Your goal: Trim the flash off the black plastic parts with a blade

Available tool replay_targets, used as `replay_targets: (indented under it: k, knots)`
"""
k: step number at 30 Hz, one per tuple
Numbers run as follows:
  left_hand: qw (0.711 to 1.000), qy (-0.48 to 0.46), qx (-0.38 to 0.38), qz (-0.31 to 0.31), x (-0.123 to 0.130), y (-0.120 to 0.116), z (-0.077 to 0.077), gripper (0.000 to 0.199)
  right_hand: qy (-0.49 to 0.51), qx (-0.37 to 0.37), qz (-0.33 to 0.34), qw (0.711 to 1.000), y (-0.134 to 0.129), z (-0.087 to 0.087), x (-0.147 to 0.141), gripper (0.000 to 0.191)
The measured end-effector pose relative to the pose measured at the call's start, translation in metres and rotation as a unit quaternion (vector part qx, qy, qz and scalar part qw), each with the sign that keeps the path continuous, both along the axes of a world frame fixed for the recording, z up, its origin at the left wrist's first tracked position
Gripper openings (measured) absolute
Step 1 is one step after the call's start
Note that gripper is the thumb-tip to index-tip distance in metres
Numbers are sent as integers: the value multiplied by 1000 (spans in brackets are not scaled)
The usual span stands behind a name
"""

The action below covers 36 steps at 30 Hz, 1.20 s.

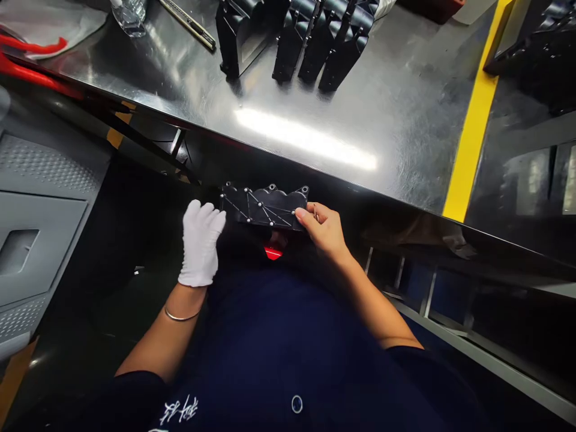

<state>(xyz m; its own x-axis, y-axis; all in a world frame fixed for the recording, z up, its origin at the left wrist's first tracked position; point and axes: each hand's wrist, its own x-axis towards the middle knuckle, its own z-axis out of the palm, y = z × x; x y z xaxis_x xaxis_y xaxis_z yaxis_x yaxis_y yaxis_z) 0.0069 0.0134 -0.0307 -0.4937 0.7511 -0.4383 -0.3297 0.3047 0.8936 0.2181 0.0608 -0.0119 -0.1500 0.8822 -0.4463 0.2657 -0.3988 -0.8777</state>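
A flat black ribbed part (265,207) with small bright studs and mounting holes is held in front of my body, below the table's front edge. My bare right hand (323,228) grips its right end, thumb on the face. At its left end is my left hand (201,243) in a white glove, with the fingers curled round that end. The fingertips behind the part are hidden.
On the metal table (405,114) stand several black molded parts (294,42), a cutter knife (189,24) and a clear bottle (129,15). Yellow tape (472,132) crosses its right side. A grey plastic unit (40,222) is at the left.
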Motion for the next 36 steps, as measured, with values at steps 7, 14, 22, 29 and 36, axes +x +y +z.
replay_targets:
  k: [7,14,22,29,36]
  knots:
    - [902,-413,-110,61,36,6,27,19,113,22,51,992,-25,-17,-23,80]
    - [882,-440,-148,77,33,13,44,25,114,47,21,992,-28,-21,-10,66]
    - [883,-442,-148,61,36,9,41,30,7,198,10,980,-21,-14,-8,55]
    - [881,-456,-122,28,37,4,54,37,16,196,15,980,-15,-5,-10,54]
    - [875,-468,-124,1,36,-1,56,38,68,287,44,955,-9,-1,-11,36]
